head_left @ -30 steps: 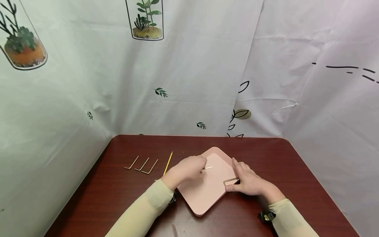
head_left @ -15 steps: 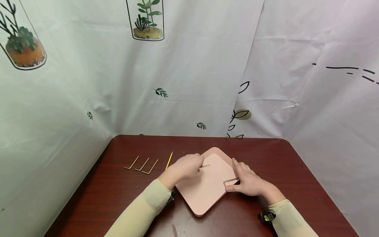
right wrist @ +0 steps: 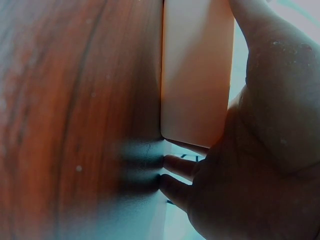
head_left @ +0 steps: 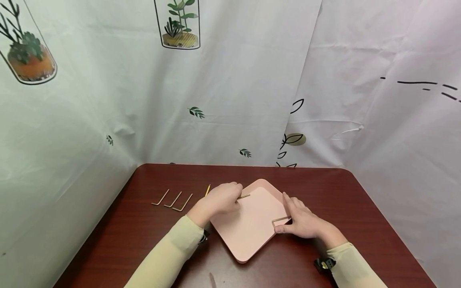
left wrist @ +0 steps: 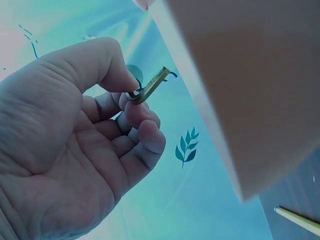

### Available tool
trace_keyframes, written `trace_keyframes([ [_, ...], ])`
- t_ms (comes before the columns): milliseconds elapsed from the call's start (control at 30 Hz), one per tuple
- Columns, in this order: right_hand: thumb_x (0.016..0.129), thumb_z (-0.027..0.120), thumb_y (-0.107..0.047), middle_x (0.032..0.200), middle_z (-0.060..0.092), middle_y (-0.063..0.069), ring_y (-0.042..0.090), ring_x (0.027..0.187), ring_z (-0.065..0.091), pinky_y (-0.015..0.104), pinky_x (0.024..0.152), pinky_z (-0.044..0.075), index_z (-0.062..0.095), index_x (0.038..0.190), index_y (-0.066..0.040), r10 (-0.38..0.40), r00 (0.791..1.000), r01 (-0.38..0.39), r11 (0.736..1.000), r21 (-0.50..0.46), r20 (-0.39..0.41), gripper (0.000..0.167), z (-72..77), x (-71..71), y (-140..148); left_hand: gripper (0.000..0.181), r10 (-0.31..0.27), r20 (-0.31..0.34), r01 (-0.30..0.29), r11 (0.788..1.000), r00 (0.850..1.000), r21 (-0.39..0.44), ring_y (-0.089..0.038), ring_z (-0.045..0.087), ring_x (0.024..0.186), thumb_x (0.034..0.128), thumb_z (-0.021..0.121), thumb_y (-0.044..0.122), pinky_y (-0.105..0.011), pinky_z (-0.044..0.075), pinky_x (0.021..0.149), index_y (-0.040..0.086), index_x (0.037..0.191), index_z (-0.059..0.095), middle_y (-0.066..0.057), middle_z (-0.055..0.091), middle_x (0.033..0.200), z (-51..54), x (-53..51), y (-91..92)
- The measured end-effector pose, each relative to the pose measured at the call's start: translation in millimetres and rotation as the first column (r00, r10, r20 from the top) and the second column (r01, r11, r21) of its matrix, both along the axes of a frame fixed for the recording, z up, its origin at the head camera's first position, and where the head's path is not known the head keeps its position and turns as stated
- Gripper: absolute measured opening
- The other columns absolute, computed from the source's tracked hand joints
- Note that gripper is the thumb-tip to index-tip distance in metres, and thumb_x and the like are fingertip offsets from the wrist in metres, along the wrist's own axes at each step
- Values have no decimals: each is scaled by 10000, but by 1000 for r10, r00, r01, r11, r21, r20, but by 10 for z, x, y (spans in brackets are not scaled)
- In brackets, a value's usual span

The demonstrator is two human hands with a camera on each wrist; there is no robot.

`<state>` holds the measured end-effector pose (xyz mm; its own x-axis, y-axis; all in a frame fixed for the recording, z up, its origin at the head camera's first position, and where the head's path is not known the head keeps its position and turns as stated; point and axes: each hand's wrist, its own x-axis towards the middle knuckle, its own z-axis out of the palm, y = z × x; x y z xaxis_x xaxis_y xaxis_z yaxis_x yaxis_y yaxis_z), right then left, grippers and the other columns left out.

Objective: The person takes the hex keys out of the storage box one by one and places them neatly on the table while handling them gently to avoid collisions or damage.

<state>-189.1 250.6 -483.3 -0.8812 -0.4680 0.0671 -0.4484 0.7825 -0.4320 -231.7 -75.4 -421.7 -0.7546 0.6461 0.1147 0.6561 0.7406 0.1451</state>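
Note:
My left hand (head_left: 219,200) is raised over the left edge of the pink tray (head_left: 248,236). Its thumb and index finger pinch an L-shaped hex key (left wrist: 150,89), whose end (head_left: 244,196) sticks out to the right in the head view. At the tray's right corner, my right hand (head_left: 304,220) rests against the walls, thumb on the near side and straight fingers on the far side. Beside that thumb a second hex key (head_left: 281,219) lies at the corner, partly hidden by the hand. The right wrist view shows the tray's outer wall (right wrist: 197,75) against the palm.
Several more things lie left of the tray: three L-shaped hex keys (head_left: 184,203) in a row and a yellow pencil-like stick (head_left: 207,189), mostly covered by the left hand. All stand on a dark red wooden table (head_left: 306,180) before a printed white curtain (head_left: 230,80).
My left hand has moved left and slightly away, carrying the pinched hex key toward the tray's left edge and covering more of the yellow stick. The right hand and the tray have stayed put.

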Motion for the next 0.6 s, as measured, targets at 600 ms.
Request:
trace_keyframes([
  [600,860,872,-675,1507,513,268,480,1424,480,674,1145,423,202,1695,124,-1,1000,1,1000,-2,-4,1336,3,-4,24,228,64,28,-65,998,998,26,-154,432,696,901,720,16,-340,384,652,134,842,533,-6,502,808,25,-28,-319],
])
